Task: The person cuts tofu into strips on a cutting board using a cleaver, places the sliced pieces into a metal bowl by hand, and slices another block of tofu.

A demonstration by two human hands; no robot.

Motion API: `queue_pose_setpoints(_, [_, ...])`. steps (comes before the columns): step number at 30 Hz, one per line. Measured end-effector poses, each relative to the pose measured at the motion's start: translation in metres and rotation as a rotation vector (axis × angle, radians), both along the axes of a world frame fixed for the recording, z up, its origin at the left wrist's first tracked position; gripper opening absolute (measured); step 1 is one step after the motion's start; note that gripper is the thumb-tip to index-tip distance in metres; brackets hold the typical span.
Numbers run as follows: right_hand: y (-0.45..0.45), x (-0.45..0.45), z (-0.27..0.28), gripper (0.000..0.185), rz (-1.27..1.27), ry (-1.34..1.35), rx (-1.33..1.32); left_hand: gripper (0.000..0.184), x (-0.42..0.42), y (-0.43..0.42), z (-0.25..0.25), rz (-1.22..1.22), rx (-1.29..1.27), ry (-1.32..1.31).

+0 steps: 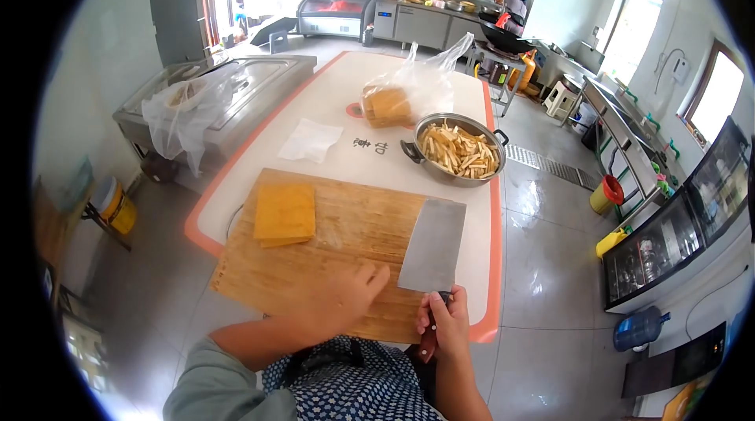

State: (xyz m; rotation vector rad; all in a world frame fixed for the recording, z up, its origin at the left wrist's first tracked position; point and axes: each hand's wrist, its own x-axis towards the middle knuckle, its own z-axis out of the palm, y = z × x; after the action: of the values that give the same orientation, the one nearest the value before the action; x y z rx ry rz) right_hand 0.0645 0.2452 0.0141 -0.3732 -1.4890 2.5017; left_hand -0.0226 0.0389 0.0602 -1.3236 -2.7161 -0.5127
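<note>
A wooden cutting board [354, 220] lies on the table [314, 79]. Square yellow-orange sheets [285, 212] are stacked on its left part. My right hand [445, 317] is closed round the dark wooden handle of a cleaver [434, 244], whose wide blade rests flat over the board's right side. Over the front of the board is my left hand [342, 295], blurred, touching none of the sheets; whether its fingers hold anything is unclear. Behind the board, a metal pan [458, 179] holds many cut strips [456, 149].
A plastic bag [429, 83] with an orange-brown block [387, 106] inside lies at the table's far part. White paper [311, 140] is behind the board. A steel counter [259, 83] with a plastic bag adjoins the left. Sinks, a wok stand and fridges line the room.
</note>
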Motion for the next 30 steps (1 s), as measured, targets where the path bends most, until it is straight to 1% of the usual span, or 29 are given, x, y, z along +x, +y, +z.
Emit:
queue_pose_setpoints(1, [0.000,0.000,-0.001,0.018,-0.001,0.000,0.001,0.038,0.004,0.000,-0.005,-0.059,-0.091,-0.037])
queue_pose_setpoints(2, [0.000,0.000,-0.001,0.018,-0.005,-0.004,-0.002,0.038,0.010,0.000,-0.008,-0.062,-0.093,-0.041])
queue_pose_setpoints(4, [0.001,0.003,-0.001,0.019,-0.003,-0.003,-0.032,0.047,0.023,-0.002,-0.011,-0.023,0.147,0.010])
queue_pose_setpoints(5, [0.001,0.002,0.000,0.019,-0.004,-0.006,-0.033,0.047,0.024,-0.007,-0.014,-0.023,0.146,0.007])
queue_pose_setpoints(7, [0.000,0.002,0.003,0.023,0.001,-0.015,-0.066,0.053,0.025,-0.026,-0.018,0.072,0.266,-0.036])
queue_pose_setpoints(11, [0.002,-0.002,0.002,0.022,0.035,-0.025,-0.015,0.053,0.026,-0.039,-0.031,0.076,0.238,-0.064])
queue_pose_setpoints(15, [0.000,-0.001,0.007,0.022,0.007,-0.025,-0.018,0.053,0.040,-0.026,-0.031,0.176,0.215,-0.061])
queue_pose_setpoints(17, [0.002,0.001,0.017,0.022,-0.010,-0.020,-0.018,0.054,0.045,-0.021,-0.027,0.199,0.216,-0.079])
queue_pose_setpoints(19, [0.010,0.008,0.037,0.023,-0.047,-0.003,0.117,0.052,0.049,-0.019,-0.024,0.196,0.222,-0.085])
queue_pose_setpoints(20, [0.015,0.011,0.042,0.023,-0.049,-0.009,0.120,0.052,0.047,-0.019,-0.024,0.194,0.225,-0.092])
queue_pose_setpoints(22, [0.029,0.018,0.053,0.026,-0.030,0.265,0.553,0.047,0.038,-0.019,-0.021,0.092,0.285,0.158])
queue_pose_setpoints(23, [0.031,0.025,0.067,0.030,-0.010,0.203,0.597,0.047,0.034,-0.019,-0.020,0.094,0.288,0.152])
queue_pose_setpoints(24, [0.035,0.024,0.076,0.030,-0.008,0.202,0.602,0.045,0.026,-0.017,-0.021,0.025,0.313,0.146])
queue_pose_setpoints(25, [0.037,0.022,0.084,0.031,0.017,0.140,0.853,0.042,0.021,-0.016,-0.023,-0.047,0.338,0.140])
queue_pose_setpoints(26, [0.037,0.021,0.092,0.033,0.041,0.072,1.104,0.042,0.019,-0.016,-0.026,-0.049,0.343,0.139])
queue_pose_setpoints(27, [0.033,0.023,0.105,0.036,0.098,-0.026,1.182,0.042,0.015,-0.015,-0.029,-0.091,0.313,0.126])
queue_pose_setpoints(28, [0.030,0.025,0.112,0.036,0.096,-0.026,1.190,0.041,0.011,-0.013,-0.032,-0.131,0.283,0.113])
queue_pose_setpoints(30, [0.025,0.026,0.119,0.036,0.307,-0.142,1.484,0.038,0.010,-0.011,-0.042,-0.143,0.320,0.104])
